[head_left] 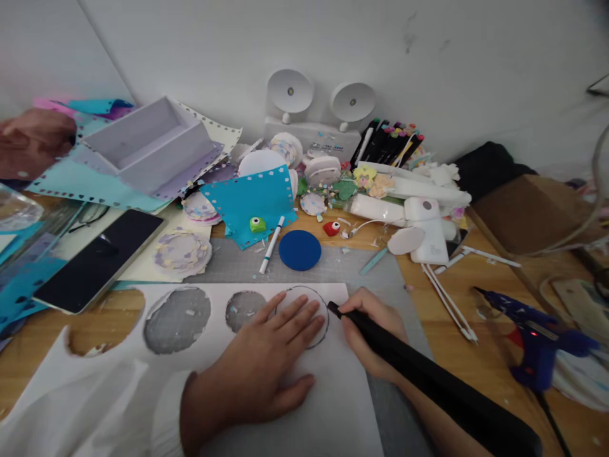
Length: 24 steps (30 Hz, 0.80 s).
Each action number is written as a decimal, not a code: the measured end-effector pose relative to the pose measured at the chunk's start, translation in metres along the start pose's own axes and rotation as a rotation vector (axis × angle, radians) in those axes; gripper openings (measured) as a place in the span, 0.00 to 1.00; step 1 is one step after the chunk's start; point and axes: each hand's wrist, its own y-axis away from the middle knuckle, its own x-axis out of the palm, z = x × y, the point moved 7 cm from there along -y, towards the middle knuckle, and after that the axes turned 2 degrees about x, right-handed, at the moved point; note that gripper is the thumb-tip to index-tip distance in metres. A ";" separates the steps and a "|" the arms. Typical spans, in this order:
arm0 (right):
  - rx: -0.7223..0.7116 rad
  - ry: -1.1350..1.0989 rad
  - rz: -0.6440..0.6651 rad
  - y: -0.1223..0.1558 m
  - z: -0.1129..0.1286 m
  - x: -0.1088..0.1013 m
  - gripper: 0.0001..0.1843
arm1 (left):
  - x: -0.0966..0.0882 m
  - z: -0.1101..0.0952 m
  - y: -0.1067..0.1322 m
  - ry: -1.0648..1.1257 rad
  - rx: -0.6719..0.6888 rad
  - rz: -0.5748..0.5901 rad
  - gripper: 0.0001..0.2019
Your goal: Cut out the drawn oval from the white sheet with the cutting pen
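Two bare hands work on a large white sheet of paper [337,387] across the lower middle of the head view. The left hand [266,358], in a white sleeve [118,406] from the lower left, lies palm down on it, fingers slightly fanned and thumb held apart, partly covering a dark outlined circle [307,292]. The right hand [373,327], right of centre, pinches a long black pen-shaped tool [438,381] between thumb and fingers, its tip beside the circle's right edge. Left of the circle the sheet has a small round hole [245,311] and a larger round hole [177,320], both ragged-edged, showing the grey cutting mat [231,260] beneath. Above the left fingers, near the frame's centre, lie a dark blue flat disc [299,250] and a white marker with a teal band [272,245]. At centre left is a black-screened phone [99,260]; at lower right, a blue glue gun [535,336] with a glowing red light; at upper centre, a white twin-headed lamp [314,136].
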 end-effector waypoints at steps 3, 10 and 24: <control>-0.013 0.030 0.014 0.000 0.001 0.002 0.05 | -0.001 0.000 0.000 0.005 -0.001 -0.012 0.36; -0.111 0.071 0.047 -0.001 0.012 0.006 0.05 | 0.001 0.001 0.001 0.022 -0.008 -0.037 0.37; 0.104 0.026 -0.088 0.007 0.004 -0.002 0.04 | 0.000 0.000 0.001 0.018 -0.015 -0.038 0.36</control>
